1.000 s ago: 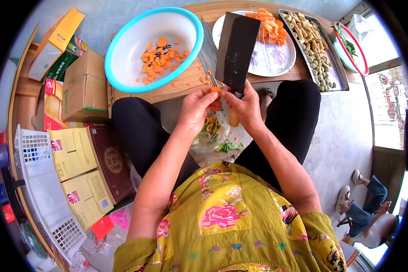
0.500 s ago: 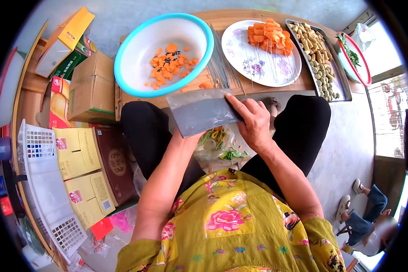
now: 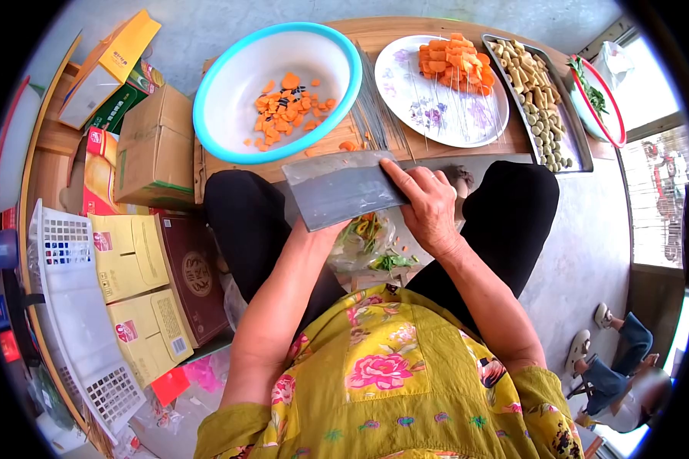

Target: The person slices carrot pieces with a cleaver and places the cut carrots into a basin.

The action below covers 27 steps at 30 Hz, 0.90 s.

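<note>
In my right hand [image 3: 432, 205] is a broad cleaver [image 3: 346, 188], its grey blade lying nearly flat over my lap. The fingers close around its right end. Only the wrist of my left hand [image 3: 311, 229] shows; the blade covers its fingers, so what they hold is hidden. Just past the blade, a few orange carrot pieces [image 3: 347, 146] lie on the wooden table [image 3: 390, 27]. Beyond them stands a white basin [image 3: 230, 96] with a turquoise rim, holding carrot slices [image 3: 289, 113]. Thin metal skewers [image 3: 369, 103] lie beside the basin.
A floral plate [image 3: 398, 84] bears skewered carrot slices [image 3: 455, 63]. To its right, a metal tray [image 3: 578, 126] holds rows of skewered food. A red-rimmed bowl [image 3: 618, 130] contains greens. Boxes [image 3: 151, 145] crowd the left. Below sits a plastic bag [image 3: 360, 249] of scraps. Another person [image 3: 628, 367] sits lower right.
</note>
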Tool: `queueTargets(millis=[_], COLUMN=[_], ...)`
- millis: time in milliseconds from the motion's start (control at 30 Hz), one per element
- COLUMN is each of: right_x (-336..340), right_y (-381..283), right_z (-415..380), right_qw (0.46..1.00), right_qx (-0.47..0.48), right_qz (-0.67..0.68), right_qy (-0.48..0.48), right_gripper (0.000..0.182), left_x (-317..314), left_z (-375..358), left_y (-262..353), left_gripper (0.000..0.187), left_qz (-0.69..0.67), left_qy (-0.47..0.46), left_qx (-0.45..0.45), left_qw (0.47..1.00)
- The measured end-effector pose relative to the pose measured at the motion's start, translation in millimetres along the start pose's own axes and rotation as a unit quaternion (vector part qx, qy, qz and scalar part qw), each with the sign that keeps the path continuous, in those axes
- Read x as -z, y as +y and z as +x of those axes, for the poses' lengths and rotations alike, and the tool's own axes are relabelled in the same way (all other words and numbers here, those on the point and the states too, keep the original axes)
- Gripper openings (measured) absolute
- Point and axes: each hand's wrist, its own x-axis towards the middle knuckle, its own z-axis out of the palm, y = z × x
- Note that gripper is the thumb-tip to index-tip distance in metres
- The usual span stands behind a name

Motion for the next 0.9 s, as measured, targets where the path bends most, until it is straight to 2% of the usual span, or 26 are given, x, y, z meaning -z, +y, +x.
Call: queueTargets(millis=[100, 167, 200, 267, 367, 500, 533, 567, 700, 767, 900], right_x=[-0.3, -0.4, -0.1, 0.7, 0.0, 0.2, 0.3, 0.5, 3.0, 4.4, 6.9], right_y=[0.1, 0.4, 0.3, -0.1, 0.5, 0.7, 0.6, 0.5, 0.2, 1.1, 4.4], right_z=[-0.2, -0.3, -0.1, -0.1, 0.0, 0.2, 0.2, 0.3, 0.4, -0.9, -4.0], right_qw=[1.000, 1.000, 1.000, 1.000, 1.000, 1.000, 1.000, 1.000, 1.000, 1.000, 1.000], right_qx=[-0.002, -0.001, -0.001, -0.004, 0.000, 0.000, -0.001, -0.001, -0.011, -0.015, -0.026], right_qz=[0.002, 0.005, 0.005, 0.000, 0.004, 0.003, 0.002, 0.002, 0.007, 0.006, 0.007], right_qy=[0.002, 0.009, 0.009, 0.003, 0.008, 0.007, 0.006, 0.006, 0.005, 0.000, -0.009], right_gripper=[0.067, 0.066, 0.066, 0.064, 0.064, 0.063, 0.063, 0.064, 0.065, 0.067, 0.067], left_x=[9.4, 37.3, 29.2, 4.8, 2.4, 14.3, 36.5, 48.4, 49.3, 52.0, 43.6], left_z=[3.9, 16.7, 13.4, 3.1, 2.2, 7.3, 18.5, 25.1, 27.8, 29.8, 25.4], left_y=[0.5, 1.2, 0.7, -0.9, -1.1, -0.2, 0.5, 1.5, 4.0, 3.8, 4.9], left_gripper=[0.049, 0.044, 0.044, 0.047, 0.047, 0.047, 0.048, 0.049, 0.047, 0.042, 0.037], left_qz=[-0.008, -0.168, -0.168, -0.004, -0.004, -0.017, -0.104, -0.189, -0.140, -0.109, -0.057], left_qy=[0.003, -0.215, -0.215, 0.000, 0.012, 0.019, -0.117, -0.249, -0.281, -0.221, -0.162], left_qx=[0.005, 0.102, 0.102, 0.010, 0.011, 0.014, 0.074, 0.131, 0.111, 0.093, 0.081], left_qw=[1.000, 0.957, 0.957, 1.000, 1.000, 1.000, 0.985, 0.941, 0.943, 0.965, 0.982])
